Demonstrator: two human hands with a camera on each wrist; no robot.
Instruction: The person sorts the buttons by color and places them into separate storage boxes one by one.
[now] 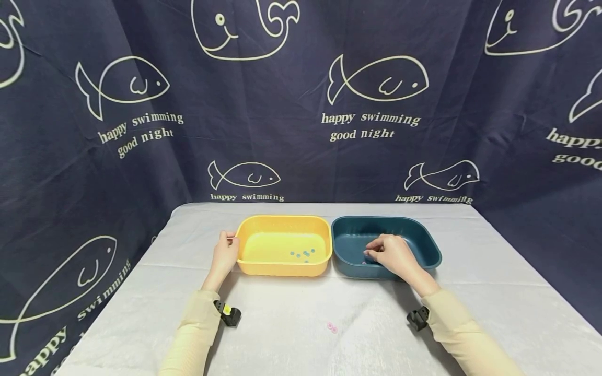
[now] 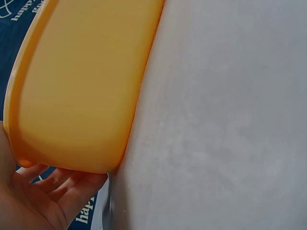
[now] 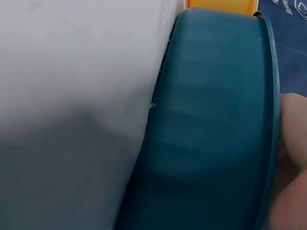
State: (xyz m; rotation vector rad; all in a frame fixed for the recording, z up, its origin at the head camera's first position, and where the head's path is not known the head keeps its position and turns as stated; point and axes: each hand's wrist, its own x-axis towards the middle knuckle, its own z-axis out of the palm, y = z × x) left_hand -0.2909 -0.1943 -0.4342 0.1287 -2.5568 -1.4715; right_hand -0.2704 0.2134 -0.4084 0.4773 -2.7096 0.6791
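Observation:
My left hand [image 1: 226, 251] grips the left end of a yellow tub [image 1: 282, 269], thumb at the rim and fingers against the outer end wall in the left wrist view. Several small blue button-like discs [image 1: 305, 253] lie on that tub's floor. Inside the dark teal tub [image 1: 425, 245], my right hand [image 1: 394, 254] reaches down with thumb and fingers bent close together. A tiny pale piece shows at its fingertips; whether it is pinched I cannot tell. One small pink disc [image 1: 364, 263] lies below them. In the right wrist view the tub's wall hides the fingertips.
Both tubs stand side by side on a table with a pale cloth [image 1: 282, 313]. Two pink button-like discs [image 1: 332, 328] lie on the cloth in front of them. A dark blue curtain [image 1: 301, 156] with fish drawings hangs behind and at the sides.

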